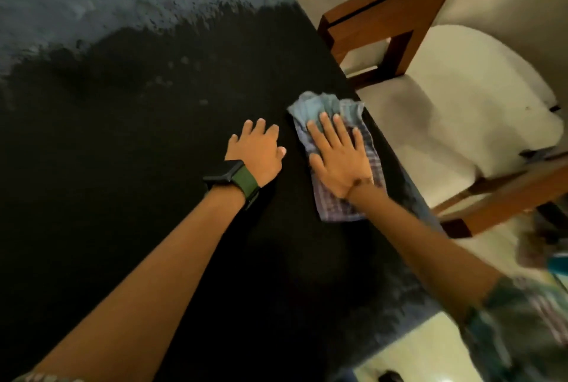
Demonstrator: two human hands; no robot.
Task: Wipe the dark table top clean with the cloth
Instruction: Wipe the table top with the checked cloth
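A right hand (338,157) presses flat, fingers spread, on a crumpled blue-and-purple checked cloth (336,151) lying near the right edge of a dark, speckled tabletop (123,135). Just beside it, the left hand (256,148) rests flat on the bare surface, a black watch with a green strap (233,178) on its wrist. Wooden chairs with cream cushions (445,111) stand just beside the right edge.

Readable text: none anywhere.
Watch (223,171) face: dark, no digits or brand to read.
Cloth (338,117): only check pattern, no label.
Table (123,135): no markings.
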